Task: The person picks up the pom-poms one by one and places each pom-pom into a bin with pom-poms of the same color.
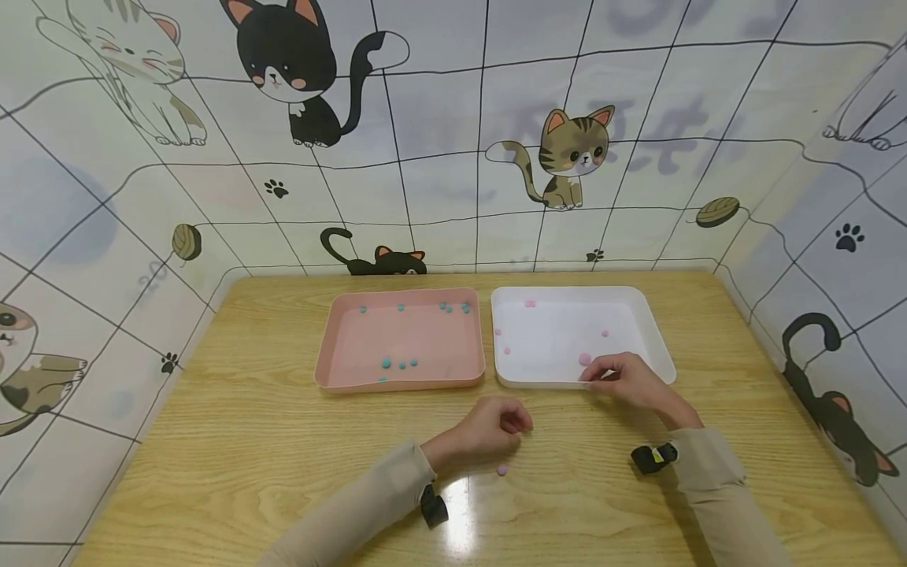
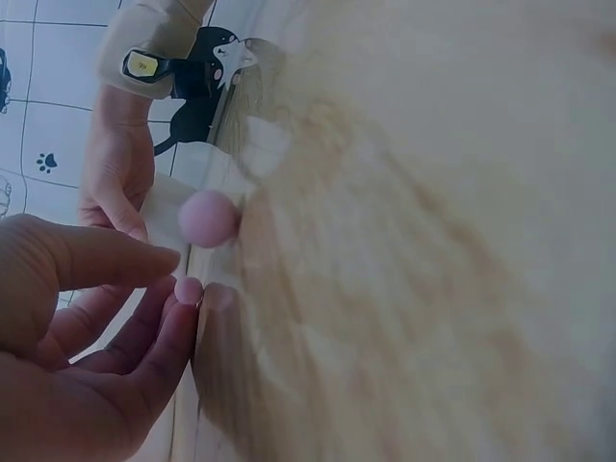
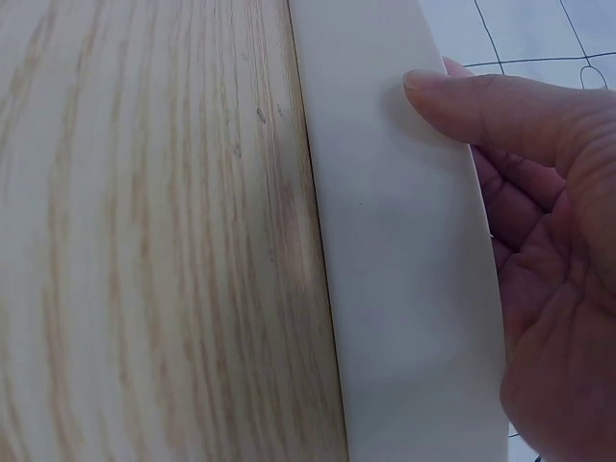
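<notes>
My left hand (image 1: 489,429) is low over the table, its fingers curled around a small pink ball (image 2: 188,291) at the fingertips. The thumb lies close above that ball, which the hand hides in the head view. A second pink ball (image 1: 501,470) rests on the wood, nearer the wrist. My right hand (image 1: 627,382) grips the front wall of the white tray (image 1: 659,358), the thumb (image 3: 443,101) outside and the other fingers over the rim. Inside that tray, a larger pink ball (image 1: 585,359) lies by the fingertips, with several small pink ones further off.
To the left of the white tray stands a pink tray (image 1: 329,339) with several teal balls (image 1: 386,363) scattered inside. Both trays sit toward the back of the wooden table (image 1: 234,441). Cat-printed fabric (image 1: 439,118) walls off the back and sides.
</notes>
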Available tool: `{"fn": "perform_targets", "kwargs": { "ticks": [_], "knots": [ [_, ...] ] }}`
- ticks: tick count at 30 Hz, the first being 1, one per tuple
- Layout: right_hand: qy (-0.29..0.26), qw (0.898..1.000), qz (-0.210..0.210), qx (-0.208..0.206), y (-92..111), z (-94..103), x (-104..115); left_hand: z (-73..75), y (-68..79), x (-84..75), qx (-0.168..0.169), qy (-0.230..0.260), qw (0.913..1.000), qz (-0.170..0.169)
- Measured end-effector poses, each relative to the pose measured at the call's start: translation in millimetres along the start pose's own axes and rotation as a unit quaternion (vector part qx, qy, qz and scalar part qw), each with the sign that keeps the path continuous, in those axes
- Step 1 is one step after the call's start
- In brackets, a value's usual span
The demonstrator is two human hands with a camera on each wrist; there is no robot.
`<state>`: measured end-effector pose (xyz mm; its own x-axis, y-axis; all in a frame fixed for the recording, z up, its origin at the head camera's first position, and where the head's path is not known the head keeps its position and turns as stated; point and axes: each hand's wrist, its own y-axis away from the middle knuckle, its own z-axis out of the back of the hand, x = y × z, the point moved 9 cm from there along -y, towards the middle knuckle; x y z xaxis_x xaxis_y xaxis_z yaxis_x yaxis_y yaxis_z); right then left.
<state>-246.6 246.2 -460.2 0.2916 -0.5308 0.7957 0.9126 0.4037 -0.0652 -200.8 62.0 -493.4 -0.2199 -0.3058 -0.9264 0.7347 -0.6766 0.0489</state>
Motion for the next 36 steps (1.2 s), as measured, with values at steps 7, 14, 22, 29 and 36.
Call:
{"fn": "perform_targets", "kwargs": {
  "ticks": [7,14,22,29,36],
  "knots": [
    [0.005,1.000,0.000,-0.001,-0.3,-0.4,3.0,-1.6,-2.9,-9.4,0.003,-0.052,0.9975,-0.048],
    [0.017,1.000,0.000,-0.002,1.3,1.3,21.5,-1.2,-3.8,-4.8,0.008,-0.038,0.9988,-0.031],
    [0.016,1.000,-0.004,0.001,2.2,2.4,34.9,11.2,-12.4,-8.1,-0.001,0.010,0.9995,-0.029],
    [0.013,1.000,-0.018,0.006,2.0,2.3,33.0,27.3,-25.3,-26.7,-0.024,0.048,0.9975,-0.045],
    [0.003,1.000,-0.012,0.007,1.8,2.7,31.5,44.8,-45.1,-38.2,-0.052,0.071,0.9949,-0.048]
  ]
}}
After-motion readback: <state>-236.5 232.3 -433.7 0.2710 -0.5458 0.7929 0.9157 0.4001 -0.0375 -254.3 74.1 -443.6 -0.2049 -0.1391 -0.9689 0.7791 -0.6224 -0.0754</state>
